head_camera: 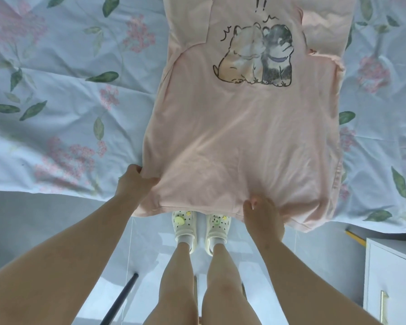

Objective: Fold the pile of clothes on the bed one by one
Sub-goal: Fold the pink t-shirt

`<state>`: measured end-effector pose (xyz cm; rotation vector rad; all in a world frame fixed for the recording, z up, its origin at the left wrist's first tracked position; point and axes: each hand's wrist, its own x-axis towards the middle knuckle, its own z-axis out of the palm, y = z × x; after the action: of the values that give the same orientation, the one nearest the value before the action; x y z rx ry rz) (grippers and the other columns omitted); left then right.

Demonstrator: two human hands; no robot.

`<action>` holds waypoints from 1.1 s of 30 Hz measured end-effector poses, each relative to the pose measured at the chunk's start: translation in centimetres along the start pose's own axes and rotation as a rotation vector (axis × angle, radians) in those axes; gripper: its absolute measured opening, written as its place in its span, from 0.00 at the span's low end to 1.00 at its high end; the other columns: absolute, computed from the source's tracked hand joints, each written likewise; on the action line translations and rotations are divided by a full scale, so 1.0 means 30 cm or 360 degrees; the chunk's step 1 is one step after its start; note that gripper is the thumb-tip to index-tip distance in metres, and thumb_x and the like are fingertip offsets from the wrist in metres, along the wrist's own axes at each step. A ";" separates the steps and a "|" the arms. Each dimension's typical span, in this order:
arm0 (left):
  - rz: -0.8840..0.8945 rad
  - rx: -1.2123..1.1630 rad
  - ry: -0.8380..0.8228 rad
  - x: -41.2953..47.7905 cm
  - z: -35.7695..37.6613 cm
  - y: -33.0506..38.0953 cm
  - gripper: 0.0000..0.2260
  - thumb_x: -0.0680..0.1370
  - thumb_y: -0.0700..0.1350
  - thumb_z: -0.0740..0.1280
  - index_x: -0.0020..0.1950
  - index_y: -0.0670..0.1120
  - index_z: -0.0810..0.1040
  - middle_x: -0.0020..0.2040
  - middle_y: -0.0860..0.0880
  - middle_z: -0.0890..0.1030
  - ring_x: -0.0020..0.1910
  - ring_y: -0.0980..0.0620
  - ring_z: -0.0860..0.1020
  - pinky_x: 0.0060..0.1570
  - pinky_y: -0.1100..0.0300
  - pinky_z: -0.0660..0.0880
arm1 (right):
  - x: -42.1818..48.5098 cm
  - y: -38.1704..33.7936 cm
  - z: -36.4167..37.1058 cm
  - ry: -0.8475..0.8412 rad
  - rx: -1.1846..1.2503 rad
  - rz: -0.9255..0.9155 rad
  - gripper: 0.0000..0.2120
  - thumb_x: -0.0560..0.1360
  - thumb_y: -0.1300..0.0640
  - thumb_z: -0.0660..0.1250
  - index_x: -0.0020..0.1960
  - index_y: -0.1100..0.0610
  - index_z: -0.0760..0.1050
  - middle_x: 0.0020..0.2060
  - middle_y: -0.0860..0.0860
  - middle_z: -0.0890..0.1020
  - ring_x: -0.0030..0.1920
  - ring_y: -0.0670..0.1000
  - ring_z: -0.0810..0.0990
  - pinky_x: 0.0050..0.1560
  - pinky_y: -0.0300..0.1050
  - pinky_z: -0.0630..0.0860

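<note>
pale pink shirt (pixel 242 141), cartoon dog print; white floral bedsheet (pixel 63 90).

A bed (pixel 21 146) under a pale blue floral sheet (pixel 63 55) carries a pink T-shirt (pixel 244 141) printed with two cartoon dogs. The shirt lies spread lengthwise, its hem hanging past the bed's near edge above a glossy white floor (pixel 150 254).

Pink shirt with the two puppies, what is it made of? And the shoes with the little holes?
The pink shirt looks like soft, matte knit cloth, probably cotton jersey: it lies in gentle folds and puckers where the right hand pinches it. The shoes look like smooth moulded foam or rubber, cream and slightly shiny, with punched holes and little charms stuck on.
</note>
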<state>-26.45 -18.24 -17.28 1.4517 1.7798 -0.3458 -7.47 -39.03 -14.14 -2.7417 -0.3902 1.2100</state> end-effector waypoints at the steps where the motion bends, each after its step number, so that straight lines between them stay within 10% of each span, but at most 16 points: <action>1: -0.0007 -0.0023 0.0009 -0.003 0.003 0.011 0.22 0.70 0.53 0.71 0.60 0.47 0.69 0.46 0.53 0.74 0.45 0.49 0.72 0.41 0.58 0.66 | -0.002 0.001 -0.010 0.0036 0.0087 0.0070 0.09 0.78 0.55 0.55 0.43 0.54 0.72 0.41 0.53 0.77 0.45 0.58 0.74 0.44 0.48 0.70; 3: -0.0019 -0.0077 0.0034 -0.009 0.007 0.041 0.23 0.71 0.53 0.71 0.61 0.47 0.68 0.46 0.53 0.74 0.44 0.49 0.72 0.42 0.57 0.66 | 0.032 -0.021 -0.045 0.0137 0.0140 0.0095 0.11 0.78 0.55 0.55 0.39 0.55 0.69 0.34 0.53 0.76 0.40 0.58 0.73 0.40 0.48 0.68; 10: -0.0113 -0.0238 0.0097 0.031 -0.003 0.187 0.31 0.72 0.55 0.70 0.69 0.44 0.63 0.49 0.49 0.72 0.44 0.47 0.72 0.44 0.56 0.68 | 0.184 -0.080 -0.137 0.0071 0.0231 0.0062 0.26 0.77 0.55 0.59 0.74 0.49 0.57 0.74 0.50 0.56 0.70 0.58 0.60 0.66 0.53 0.61; 17: -0.0004 -0.0413 0.0090 0.140 -0.032 0.351 0.28 0.73 0.54 0.70 0.67 0.46 0.64 0.48 0.48 0.77 0.43 0.46 0.77 0.45 0.54 0.73 | 0.191 -0.149 -0.149 0.0123 0.0158 0.0477 0.21 0.77 0.54 0.58 0.69 0.55 0.63 0.65 0.58 0.66 0.62 0.60 0.67 0.58 0.53 0.65; 33: 0.0435 -0.0266 -0.0197 0.461 -0.173 0.597 0.07 0.75 0.48 0.69 0.49 0.53 0.72 0.41 0.59 0.75 0.40 0.59 0.73 0.40 0.61 0.70 | 0.636 -1.116 -0.219 0.0191 0.0279 -0.0750 0.17 0.77 0.59 0.58 0.65 0.60 0.71 0.65 0.53 0.71 0.64 0.56 0.70 0.64 0.50 0.66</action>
<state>-12.52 0.24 -19.10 1.4959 1.4534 -0.1379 3.52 -1.55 -16.17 -2.3687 -0.8153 0.9042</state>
